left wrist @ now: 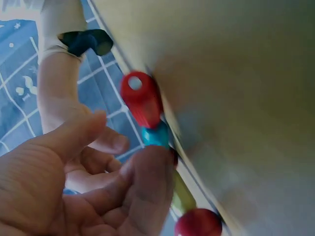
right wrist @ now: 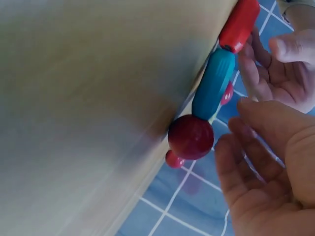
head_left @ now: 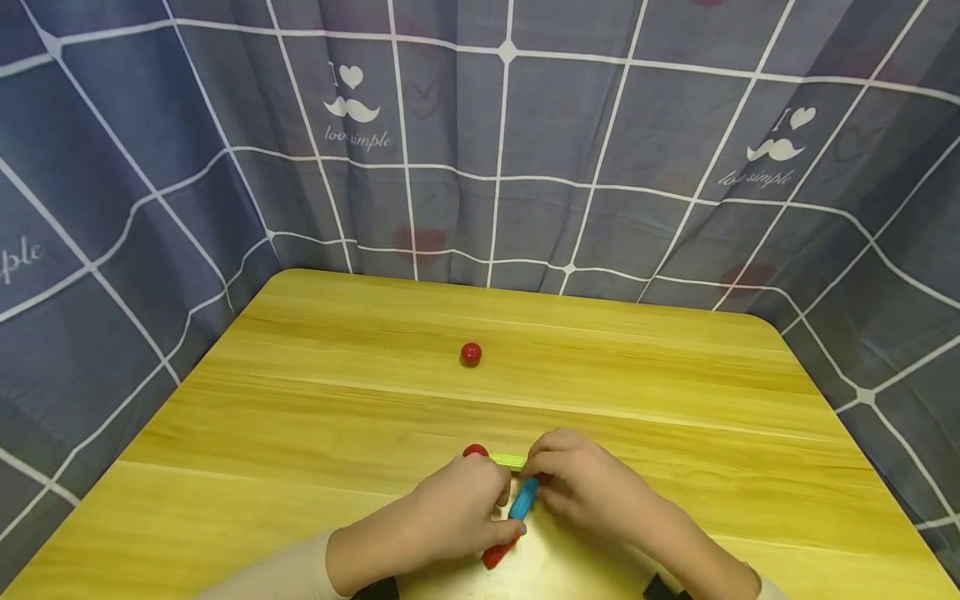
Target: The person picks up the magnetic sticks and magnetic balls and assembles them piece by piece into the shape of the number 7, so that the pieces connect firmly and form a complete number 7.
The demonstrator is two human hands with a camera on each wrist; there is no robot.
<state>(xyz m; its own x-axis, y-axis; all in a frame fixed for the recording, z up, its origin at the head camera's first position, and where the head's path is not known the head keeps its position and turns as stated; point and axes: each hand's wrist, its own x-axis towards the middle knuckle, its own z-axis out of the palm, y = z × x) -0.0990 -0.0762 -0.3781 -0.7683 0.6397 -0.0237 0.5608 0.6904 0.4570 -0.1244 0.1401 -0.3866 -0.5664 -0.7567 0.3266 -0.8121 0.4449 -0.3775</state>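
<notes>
On the table, a red stick (head_left: pixel 501 554), a blue stick (head_left: pixel 523 499) and a dark red ball (right wrist: pixel 191 137) lie end to end. From that ball a yellow-green stick (head_left: pixel 507 461) leads to another red ball (head_left: pixel 476 450). My left hand (head_left: pixel 467 507) hovers about the blue and red sticks, thumb and fingers apart, with no grip visible in the wrist views. Beside the dark red ball is my right hand (head_left: pixel 596 479), its loosely bent fingers and thumb separated from the ball in the right wrist view. In the head view it partly hides this ball.
A separate red ball (head_left: pixel 471 354) lies farther back on the wooden table (head_left: pixel 337 417). A grey-blue checked curtain (head_left: pixel 450 108) hangs behind the table and along its sides. Dark straps (left wrist: pixel 88 42) show at the wrists.
</notes>
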